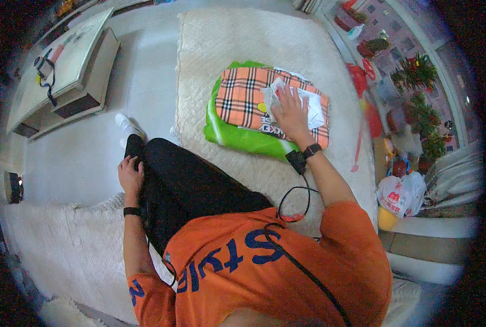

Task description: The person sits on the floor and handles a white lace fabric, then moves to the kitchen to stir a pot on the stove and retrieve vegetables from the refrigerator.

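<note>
My right hand (pixel 289 112) lies spread, palm down, on a crumpled white tissue or thin cloth (pixel 316 112). That white piece rests on a folded orange plaid cloth item (pixel 239 96) with a printed design and lettering. Beneath the plaid item is a green folded fabric or cushion (pixel 235 139), which shows along its near and left sides. My left hand (pixel 131 173) rests on my black-trousered lower leg, its fingers slightly curled and holding nothing that I can see. A black device with a cable (pixel 296 162) is beside my right wrist.
The stack sits on a cream quilted cover (pixel 251 36). A white low table (pixel 69 53) at the left bears a strapped device (pixel 44 67). Potted plants (pixel 421 73) and a white plastic bag (pixel 402 194) are at the right. The black cable loops near my waist.
</note>
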`<state>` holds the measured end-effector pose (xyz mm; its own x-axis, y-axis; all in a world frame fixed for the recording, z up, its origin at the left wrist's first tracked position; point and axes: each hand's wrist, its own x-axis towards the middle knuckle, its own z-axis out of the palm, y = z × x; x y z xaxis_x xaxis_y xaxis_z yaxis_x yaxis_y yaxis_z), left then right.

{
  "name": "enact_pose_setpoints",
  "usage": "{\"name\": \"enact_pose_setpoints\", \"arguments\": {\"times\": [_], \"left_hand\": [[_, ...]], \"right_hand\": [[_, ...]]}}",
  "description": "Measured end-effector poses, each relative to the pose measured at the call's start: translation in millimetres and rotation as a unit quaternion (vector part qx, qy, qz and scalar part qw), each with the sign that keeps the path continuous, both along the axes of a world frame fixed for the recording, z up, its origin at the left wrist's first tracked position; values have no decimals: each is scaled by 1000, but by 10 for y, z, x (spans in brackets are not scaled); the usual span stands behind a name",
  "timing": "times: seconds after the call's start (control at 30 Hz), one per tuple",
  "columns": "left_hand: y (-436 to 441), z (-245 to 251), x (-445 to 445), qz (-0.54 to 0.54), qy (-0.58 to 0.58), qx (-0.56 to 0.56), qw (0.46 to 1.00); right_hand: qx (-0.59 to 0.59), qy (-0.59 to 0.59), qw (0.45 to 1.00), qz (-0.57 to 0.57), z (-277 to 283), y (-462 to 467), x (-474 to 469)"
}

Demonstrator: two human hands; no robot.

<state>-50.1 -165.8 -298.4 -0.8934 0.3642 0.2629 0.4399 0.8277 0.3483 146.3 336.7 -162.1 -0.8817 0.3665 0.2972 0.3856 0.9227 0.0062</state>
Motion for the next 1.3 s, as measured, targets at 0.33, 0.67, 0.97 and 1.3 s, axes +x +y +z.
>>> {"name": "enact_pose_setpoints", "arguments": {"times": [0.33,0.67,0.97,1.3], "left_hand": [[-10,171,-133,13,-131,-44,990],[-91,81,-255,11,-145,42,988],[-63,91,-225,15,-142,20,989],[79,275,-208,36,-193,10,981]], "right_hand": [[3,-19,1000,16,67,-80,39],[-199,348,916,18,371,484,667],[-193,92,796,-567,-692,1830,2755],[-272,70,861,-424,-1360,2500,3045]]}}
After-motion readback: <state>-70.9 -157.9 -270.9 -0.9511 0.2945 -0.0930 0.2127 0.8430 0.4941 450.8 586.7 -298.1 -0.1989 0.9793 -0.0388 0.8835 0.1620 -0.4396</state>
